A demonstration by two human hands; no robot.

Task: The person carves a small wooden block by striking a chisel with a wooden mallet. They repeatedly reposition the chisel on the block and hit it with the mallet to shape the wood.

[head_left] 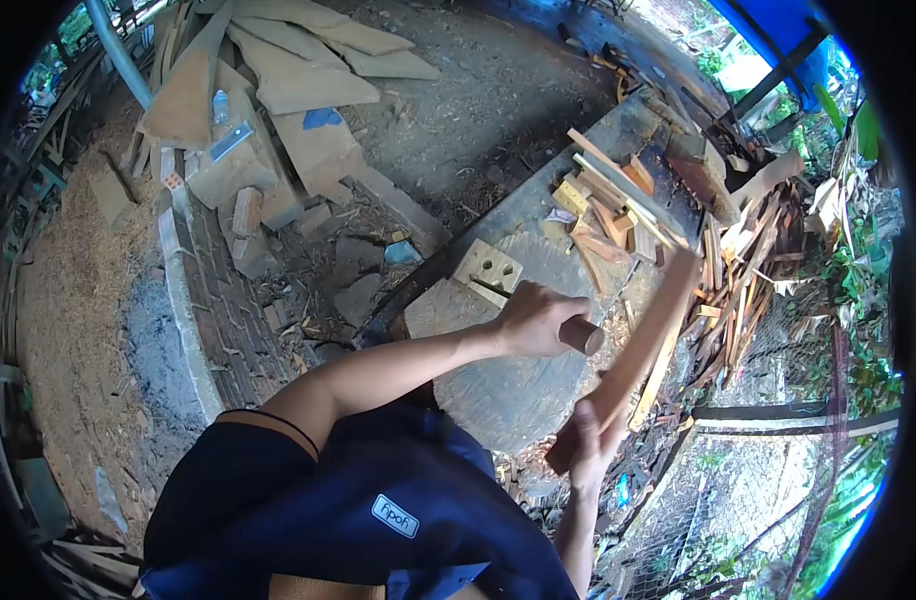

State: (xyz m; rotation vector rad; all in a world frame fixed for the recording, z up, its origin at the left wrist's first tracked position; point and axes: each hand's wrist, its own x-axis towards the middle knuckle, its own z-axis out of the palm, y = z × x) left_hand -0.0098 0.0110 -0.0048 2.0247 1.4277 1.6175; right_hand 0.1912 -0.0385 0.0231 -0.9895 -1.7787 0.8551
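Observation:
My left hand [540, 318] is closed around a thick round wooden handle [581, 336], with its flat brown end facing right. Whatever the handle leads to is hidden by the fist, which hovers over a round chopping-block stump [503, 395]. My right hand [590, 447] grips the lower end of a long, flat-sided wooden club [643, 345], tilted up and away to the right. Just beyond my left hand, a pale wooden block with holes [488, 268] rests at the stump's far edge.
Behind the stump, a dark bench [618, 135] carries wood offcuts and a yellow block with holes [572, 196]. A heap of wood strips [743, 290] lies right. Left are a low brick wall [223, 310], large board pieces [298, 70] and a water bottle [221, 107].

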